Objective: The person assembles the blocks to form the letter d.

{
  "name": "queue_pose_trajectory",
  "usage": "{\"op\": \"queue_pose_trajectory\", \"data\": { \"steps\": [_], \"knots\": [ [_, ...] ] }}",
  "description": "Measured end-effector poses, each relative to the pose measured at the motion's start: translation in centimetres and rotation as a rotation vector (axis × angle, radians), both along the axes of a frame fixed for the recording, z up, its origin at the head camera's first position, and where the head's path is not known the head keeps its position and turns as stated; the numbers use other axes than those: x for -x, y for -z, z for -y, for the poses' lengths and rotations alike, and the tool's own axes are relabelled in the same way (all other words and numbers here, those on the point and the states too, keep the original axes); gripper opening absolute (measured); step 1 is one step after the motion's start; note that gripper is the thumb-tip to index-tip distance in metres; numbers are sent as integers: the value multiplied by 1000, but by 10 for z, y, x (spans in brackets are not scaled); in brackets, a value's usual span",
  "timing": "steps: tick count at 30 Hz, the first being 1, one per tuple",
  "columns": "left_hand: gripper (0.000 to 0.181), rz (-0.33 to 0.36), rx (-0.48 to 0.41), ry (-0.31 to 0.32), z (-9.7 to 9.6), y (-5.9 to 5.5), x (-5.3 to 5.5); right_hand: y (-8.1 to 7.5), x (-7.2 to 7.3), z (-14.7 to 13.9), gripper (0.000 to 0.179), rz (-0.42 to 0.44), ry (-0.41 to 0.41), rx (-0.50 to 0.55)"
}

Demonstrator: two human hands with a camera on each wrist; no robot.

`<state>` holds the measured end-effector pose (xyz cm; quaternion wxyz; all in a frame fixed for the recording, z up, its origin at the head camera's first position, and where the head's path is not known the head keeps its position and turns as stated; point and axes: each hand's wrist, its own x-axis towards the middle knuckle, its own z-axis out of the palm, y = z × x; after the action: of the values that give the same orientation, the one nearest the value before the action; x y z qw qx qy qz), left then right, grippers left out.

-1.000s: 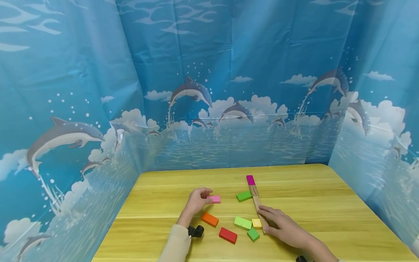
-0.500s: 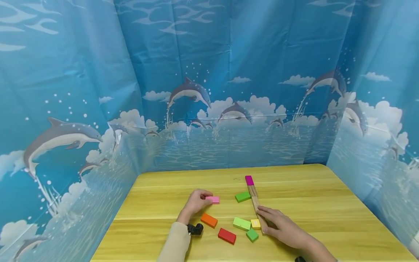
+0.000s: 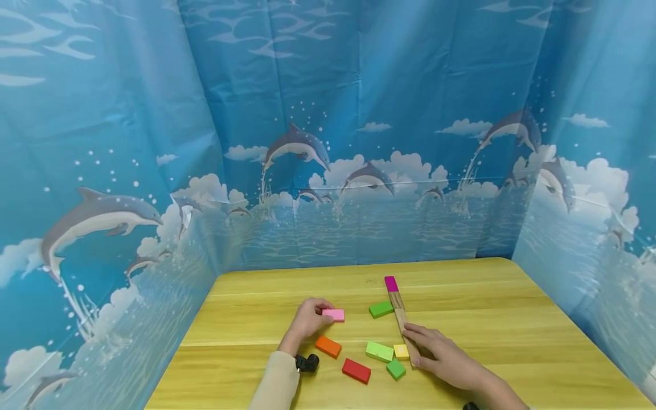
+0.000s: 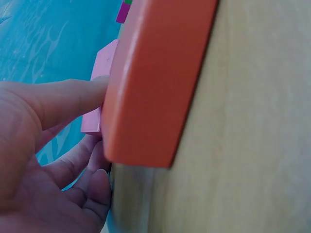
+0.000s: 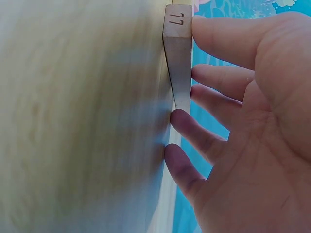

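Observation:
My left hand [image 3: 307, 320] pinches the left end of a pink block [image 3: 335, 315] between thumb and fingers, low over the table. In the left wrist view an orange block [image 4: 153, 87] looms in front and hides part of the thumb tip and the pink block. My right hand [image 3: 443, 359] rests with fairly straight fingers and thumb on a plain wooden block [image 5: 178, 63] marked 77 on its end. That block belongs to a line of wooden blocks [image 3: 400, 320] running away from me to a magenta-topped block [image 3: 391, 283] at the far end.
A green block [image 3: 381, 309] lies against the line's left side. Nearer are a yellow block [image 3: 401, 352], a light green block [image 3: 380, 351], a small green block [image 3: 396, 369] and a red block [image 3: 356, 370]. A dolphin-print curtain [image 3: 359, 228] encloses the wooden table [image 3: 246, 319].
My left fingers have come down and closed on the pink block, which stays in about the same place. The right hand and the other blocks have not visibly moved.

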<state>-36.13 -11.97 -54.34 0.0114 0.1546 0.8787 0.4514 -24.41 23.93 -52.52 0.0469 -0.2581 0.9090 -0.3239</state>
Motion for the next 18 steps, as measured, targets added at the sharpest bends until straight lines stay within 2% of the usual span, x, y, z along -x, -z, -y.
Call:
{"op": "queue_pose_trajectory", "data": {
  "steps": [18],
  "knots": [
    [22, -19, 17, 6, 0, -13, -11, 3, 1, -2, 63, -8, -6, 1]
  ]
}}
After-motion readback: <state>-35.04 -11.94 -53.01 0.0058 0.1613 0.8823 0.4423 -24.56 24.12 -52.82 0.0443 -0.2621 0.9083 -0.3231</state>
